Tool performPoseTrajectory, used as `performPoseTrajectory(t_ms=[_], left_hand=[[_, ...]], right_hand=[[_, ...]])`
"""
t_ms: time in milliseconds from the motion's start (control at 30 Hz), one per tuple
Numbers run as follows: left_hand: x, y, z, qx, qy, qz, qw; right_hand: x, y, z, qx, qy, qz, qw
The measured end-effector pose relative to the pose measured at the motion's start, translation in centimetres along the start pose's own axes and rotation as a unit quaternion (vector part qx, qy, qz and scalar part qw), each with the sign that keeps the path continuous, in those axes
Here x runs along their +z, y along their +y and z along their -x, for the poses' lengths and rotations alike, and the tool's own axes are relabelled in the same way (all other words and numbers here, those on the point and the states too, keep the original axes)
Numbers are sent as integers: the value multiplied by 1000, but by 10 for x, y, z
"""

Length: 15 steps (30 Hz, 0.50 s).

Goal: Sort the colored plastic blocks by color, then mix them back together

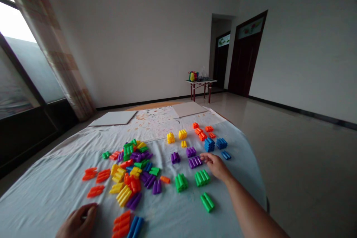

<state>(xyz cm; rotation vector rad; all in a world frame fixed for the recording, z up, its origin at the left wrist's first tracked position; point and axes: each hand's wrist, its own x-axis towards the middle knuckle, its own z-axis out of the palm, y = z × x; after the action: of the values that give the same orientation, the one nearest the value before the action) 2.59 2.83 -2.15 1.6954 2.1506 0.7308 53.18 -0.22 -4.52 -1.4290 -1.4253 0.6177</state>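
Your right hand (216, 165) is out over the **purple blocks** (195, 162), its grip open with the fingers loosely extended, and the fingertips are at or just beside the nearest block. Your left hand (78, 222) rests at the near edge of the view, its fingers curled; something pale may show between them, but you cannot tell whether that grip is closed on anything.

Across the far and right side, the plastic blocks stand in small same-colour groups: **yellow blocks** (182, 134), **orange blocks** (202, 133), **blue blocks** (214, 143), the purple, and **green blocks** (202, 177). What is left is the mixed heap (131, 167) left of centre, with all these colours jumbled together, plus loose orange blocks (96, 182) beside it and more orange and blue blocks (128, 225) at the near edge.

Everything lies on a pale blue-grey cloth (223, 189) spread over the rounded worktop. Beyond the blocks are a paint-speckled sheet (156, 122) and two white boards (114, 118). The room has a glossy tiled floor (292, 156), a curtained window (47, 44) on the left, dark wooden doors (245, 54) ahead, and a small red-legged table (200, 89) carrying bags (193, 76) by the far wall.
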Motion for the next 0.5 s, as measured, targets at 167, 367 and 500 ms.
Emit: performPoseTrajectory(t_ms=[167, 367, 500], left_hand=[[-3, 7, 1, -7, 0, 32, 999], [-9, 18, -12, -28, -52, 52, 997], [-10, 31, -9, -74, -68, -2, 995]], right_hand=[[-1, 5, 0, -1, 45, -18, 999], [-3, 4, 1, 17, 68, -18, 997], [-4, 1, 2, 16, 97, 15, 995]])
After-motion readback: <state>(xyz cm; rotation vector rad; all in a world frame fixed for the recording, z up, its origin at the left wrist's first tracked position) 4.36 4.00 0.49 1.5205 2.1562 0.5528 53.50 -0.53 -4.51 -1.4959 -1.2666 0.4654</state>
